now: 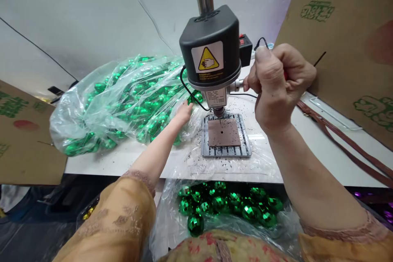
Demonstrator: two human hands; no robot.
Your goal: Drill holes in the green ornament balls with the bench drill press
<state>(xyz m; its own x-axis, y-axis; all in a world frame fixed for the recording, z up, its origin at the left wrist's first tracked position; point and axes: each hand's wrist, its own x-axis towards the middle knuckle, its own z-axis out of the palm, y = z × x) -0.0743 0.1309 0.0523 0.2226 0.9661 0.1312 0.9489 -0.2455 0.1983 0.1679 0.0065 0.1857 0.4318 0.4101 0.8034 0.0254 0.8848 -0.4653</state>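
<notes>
A small bench drill (211,55) with a black head stands on the white table (322,155). Its bit hangs over a brown block (223,132) on the grey slotted base (225,151). My right hand (276,84) is closed around the drill's side lever, which has a red grip. My left hand (183,114) reaches into the mouth of a clear plastic bag (119,102) full of shiny green faceted balls, left of the drill; its fingers are partly hidden in the plastic.
A second open bag of several green balls (227,204) lies in my lap below the table edge. Cardboard sheets stand at the left (24,135) and right (346,41). A brown strap (344,143) lies along the table's right side. Dark shavings litter the area around the base.
</notes>
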